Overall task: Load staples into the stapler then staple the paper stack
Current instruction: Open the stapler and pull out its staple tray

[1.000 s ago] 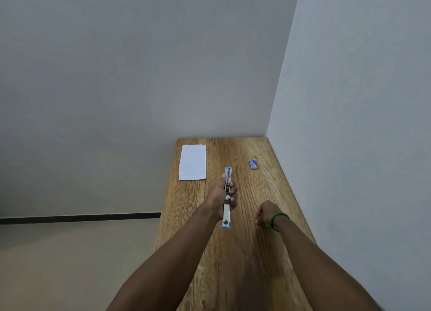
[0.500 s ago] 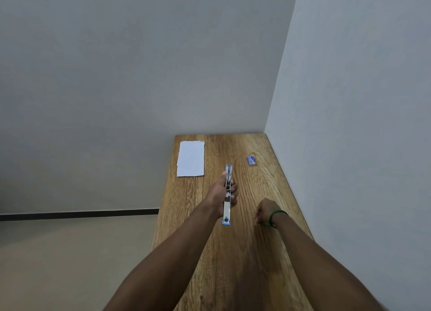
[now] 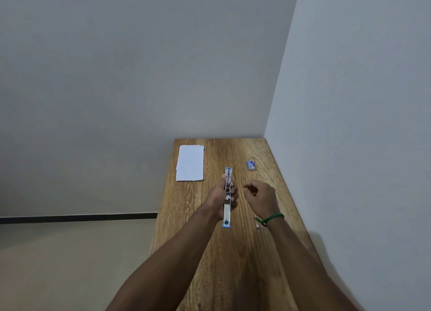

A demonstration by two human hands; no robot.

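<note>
Wooden table (image 3: 210,264): stapler (image 3: 227,211) gripped in left fingers (image 3: 234,191), right fingers (image 3: 250,189) curled beside it, hold unclear.

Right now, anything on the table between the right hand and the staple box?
Nothing visible. Only bare table lies between the right hand and the staple box beyond it; the stapler, in the left hand, sits off to the side.

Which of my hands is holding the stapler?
Your left hand grips the stapler; the right hand, wearing a green wristband, is beside it, not touching.

No legible text anywhere; print on the staple box (image 3: 250,165) too small
</note>
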